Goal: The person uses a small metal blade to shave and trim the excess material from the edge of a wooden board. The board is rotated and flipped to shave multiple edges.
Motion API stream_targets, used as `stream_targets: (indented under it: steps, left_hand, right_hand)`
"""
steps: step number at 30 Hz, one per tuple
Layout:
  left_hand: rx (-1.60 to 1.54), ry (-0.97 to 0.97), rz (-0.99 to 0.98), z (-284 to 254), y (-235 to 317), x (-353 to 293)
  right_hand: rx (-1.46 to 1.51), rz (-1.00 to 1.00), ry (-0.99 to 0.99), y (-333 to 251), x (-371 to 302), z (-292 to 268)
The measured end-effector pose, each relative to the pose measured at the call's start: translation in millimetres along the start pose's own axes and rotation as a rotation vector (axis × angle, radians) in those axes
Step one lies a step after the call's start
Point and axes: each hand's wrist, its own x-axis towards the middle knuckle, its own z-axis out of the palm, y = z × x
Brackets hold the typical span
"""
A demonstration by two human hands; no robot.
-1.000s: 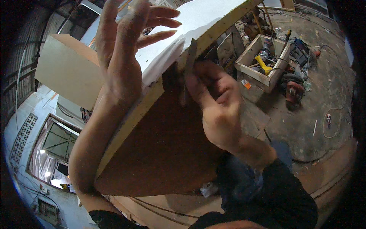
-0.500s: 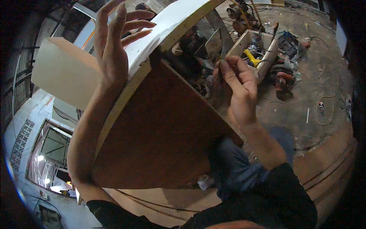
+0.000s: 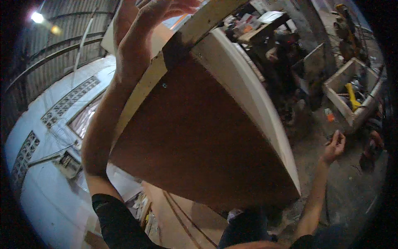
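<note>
A large piece of wooden furniture fills the middle, with a dark brown panel (image 3: pixel 199 141), a pale wooden side (image 3: pixel 257 103) and a yellowish edge (image 3: pixel 203 25) along its top. My left hand (image 3: pixel 143 31) reaches over that edge at the top, its fingers stretched out and partly cut off by the frame. The left forearm lies along the panel's edge. Off to the right of the furniture, apart from it, my right hand (image 3: pixel 335 147) is held low with fingers pinched together. What the pinch holds is too small to make out.
At the right a wooden box (image 3: pixel 338 97) on the floor contains a yellow tool (image 3: pixel 353 96). A cluttered wooden bench (image 3: pixel 263 32) stands at the back. Brown boards (image 3: pixel 176 216) lie below the furniture. A pale blue wall (image 3: pixel 54 174) is on the left.
My right hand has moved from beside the panel out to the right and lower. The view has swung leftward, showing more wall and roof. My left hand remains over the top edge.
</note>
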Motion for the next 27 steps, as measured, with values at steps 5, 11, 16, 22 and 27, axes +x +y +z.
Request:
stream_targets:
  steps: [5, 11, 16, 22, 27]
  left_hand:
    - [0.029, 0.050, -0.049, -13, -2, 10]
    - [0.081, 0.095, -0.128, -24, -6, 5]
    - [0.101, 0.109, -0.158, -28, -10, 5]
    - [0.114, 0.113, -0.167, -26, -9, 7]
    - [0.106, 0.117, -0.166, -27, -14, 4]
  right_hand:
    - [-0.065, 0.165, -0.080, 17, -24, -2]
    - [-0.084, 0.164, -0.309, 88, -50, -58]
    - [-0.026, 0.194, -0.275, 59, -70, -40]
    - [-0.040, 0.234, -0.307, 67, -65, -44]
    - [-0.006, 0.205, -0.267, 58, -64, -37]
